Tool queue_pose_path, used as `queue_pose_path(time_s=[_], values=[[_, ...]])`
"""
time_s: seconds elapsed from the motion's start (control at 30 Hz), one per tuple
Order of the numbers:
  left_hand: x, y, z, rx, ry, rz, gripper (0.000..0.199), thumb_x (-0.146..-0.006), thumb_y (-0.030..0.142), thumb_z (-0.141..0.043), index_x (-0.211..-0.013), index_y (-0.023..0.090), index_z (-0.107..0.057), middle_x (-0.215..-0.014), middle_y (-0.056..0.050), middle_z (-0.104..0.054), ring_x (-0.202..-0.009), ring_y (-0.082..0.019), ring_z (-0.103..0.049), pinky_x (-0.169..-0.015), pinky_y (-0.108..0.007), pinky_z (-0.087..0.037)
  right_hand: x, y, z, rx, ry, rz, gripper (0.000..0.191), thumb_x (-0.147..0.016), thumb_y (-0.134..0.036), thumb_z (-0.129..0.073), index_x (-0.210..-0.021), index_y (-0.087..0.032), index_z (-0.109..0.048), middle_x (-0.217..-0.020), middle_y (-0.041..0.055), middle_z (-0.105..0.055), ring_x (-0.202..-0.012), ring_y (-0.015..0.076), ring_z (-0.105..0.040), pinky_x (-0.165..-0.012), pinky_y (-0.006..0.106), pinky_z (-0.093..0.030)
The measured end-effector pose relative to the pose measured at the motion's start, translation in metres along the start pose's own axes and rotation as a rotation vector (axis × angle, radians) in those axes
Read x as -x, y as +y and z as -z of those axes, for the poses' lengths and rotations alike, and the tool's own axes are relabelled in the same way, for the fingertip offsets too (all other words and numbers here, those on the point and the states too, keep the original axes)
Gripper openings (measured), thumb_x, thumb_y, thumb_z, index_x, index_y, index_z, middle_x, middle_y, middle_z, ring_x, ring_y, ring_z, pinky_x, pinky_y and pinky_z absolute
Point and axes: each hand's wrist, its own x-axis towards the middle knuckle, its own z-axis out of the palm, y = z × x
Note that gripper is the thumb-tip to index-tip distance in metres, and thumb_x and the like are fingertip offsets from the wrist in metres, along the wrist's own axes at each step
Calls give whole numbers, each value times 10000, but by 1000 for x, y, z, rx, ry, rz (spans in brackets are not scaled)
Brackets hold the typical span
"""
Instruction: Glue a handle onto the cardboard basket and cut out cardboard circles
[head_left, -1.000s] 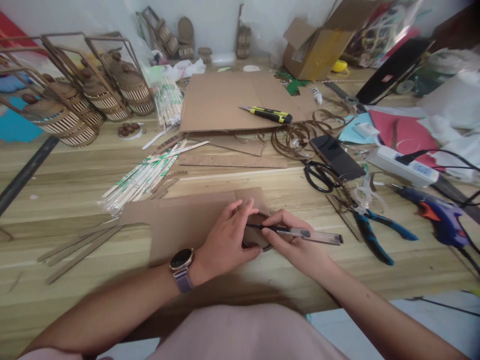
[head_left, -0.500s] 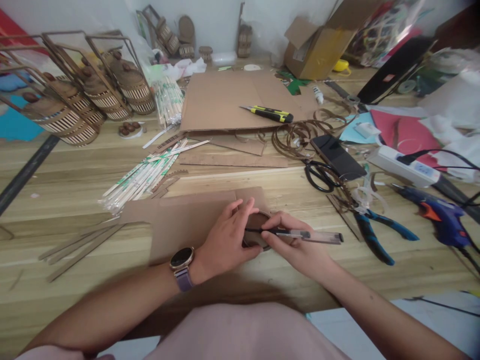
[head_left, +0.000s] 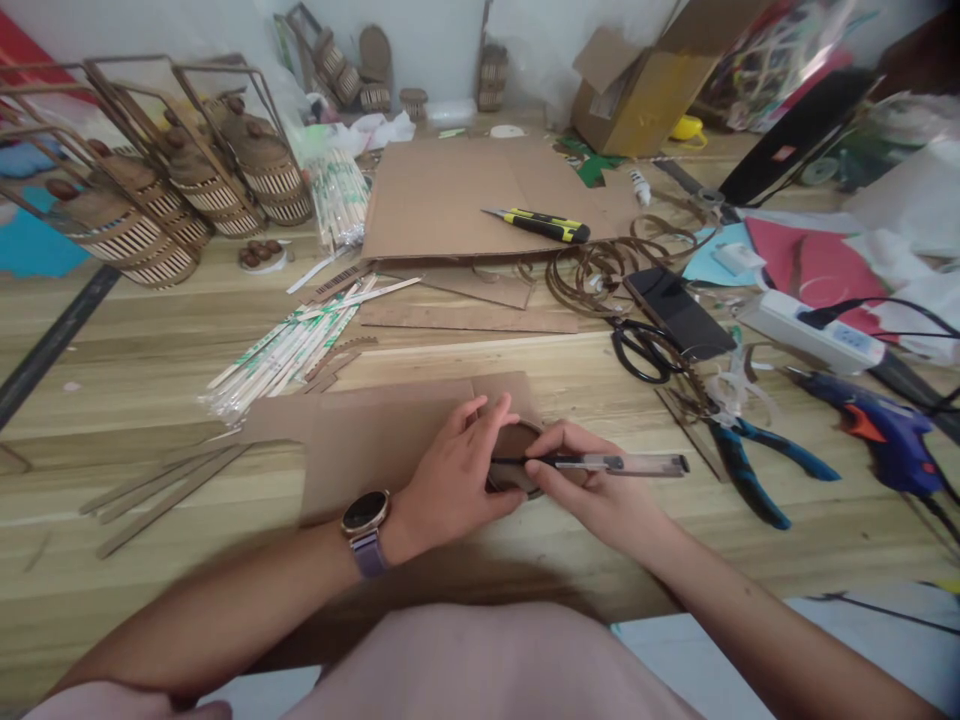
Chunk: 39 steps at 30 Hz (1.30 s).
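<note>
A small round brown piece [head_left: 516,440] with a raised rim lies on a flat cardboard sheet [head_left: 375,435] near the table's front. My left hand [head_left: 461,475] rests at its left side, fingers spread, thumb along its lower edge. My right hand [head_left: 592,490] pinches a black and clear pen [head_left: 649,464], which lies nearly level with its front end over the round piece. The pen tip is hidden between the hands.
Black scissors [head_left: 645,352], blue-handled pliers [head_left: 750,470], a phone [head_left: 679,312] and a glue gun [head_left: 885,425] lie to the right. A yellow-black cutter [head_left: 544,225] is on cardboard [head_left: 450,190] ahead. Wrapped sticks [head_left: 289,345] and lantern-like baskets [head_left: 277,185] stand leftward.
</note>
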Motion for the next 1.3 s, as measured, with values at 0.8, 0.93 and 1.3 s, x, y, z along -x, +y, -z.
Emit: queue_pose_path(time_s=[0.8,0.93,1.3], values=[[0,2,0,-20,-6,18,980,-791,309,-750,-1560,174,-157,-1457,-138,-543,-1450,-374,-311,-1166,-574,-345,12,29,12,331,47,286,288,-848,-333,-717,-1088,-288,-565,-1324,103,-672,-1307,365,-525,-1033,602,-430],[1,0,-1,-37,31,-25,975,-813,323,-743,-1562,175,-137,-1443,-139,-556,-1433,-379,-336,-1151,-572,-366,15,37,7,371,13,339,420,-837,-319,-734,-1185,-287,-500,-1344,118,-651,-1355,387,-459,-1042,635,-400],[1,1,0,-32,26,-42,998,-812,310,-757,-1565,173,-116,-1456,-134,-551,-1435,-373,-320,-1162,-568,-344,15,38,7,399,-13,323,450,-849,-361,-722,-1223,-289,-482,-1344,117,-644,-1345,406,-452,-1020,626,-398]])
